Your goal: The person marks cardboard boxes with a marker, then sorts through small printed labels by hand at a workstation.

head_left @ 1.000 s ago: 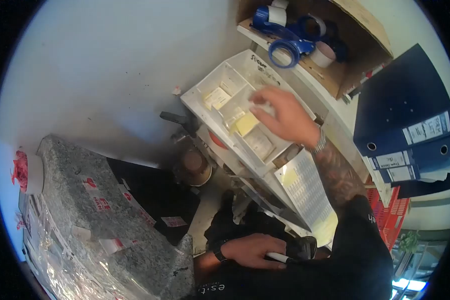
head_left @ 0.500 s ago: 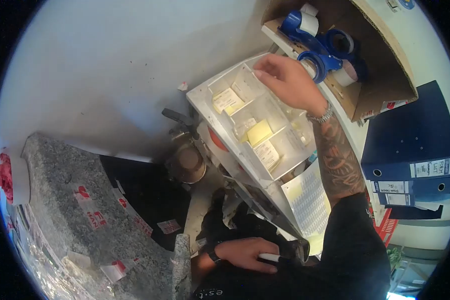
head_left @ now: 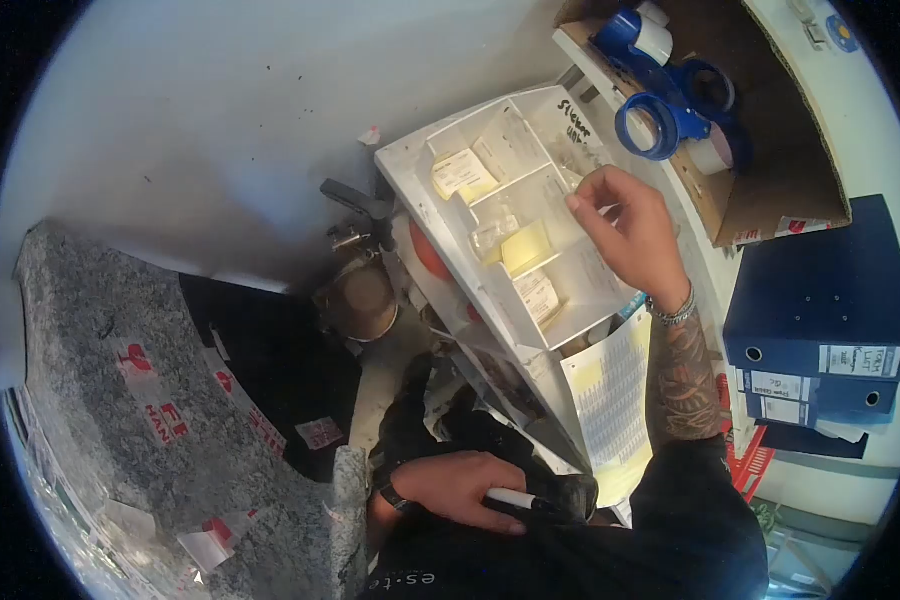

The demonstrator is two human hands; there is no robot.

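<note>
Right hand has dropped from tray top to 3 o'clock compartment, fingers pinching small item; left hand clenched on pen.

White tray — yellow notes, blue binders

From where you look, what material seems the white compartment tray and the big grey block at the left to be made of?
The compartment tray looks like white plastic with a smooth matt finish: thin moulded dividers, softly rounded edges. The grey block looks like speckled granite or similar stone, rough and matt, with red-printed tape strips stuck on it; it could also be a stone-patterned covering.
</note>
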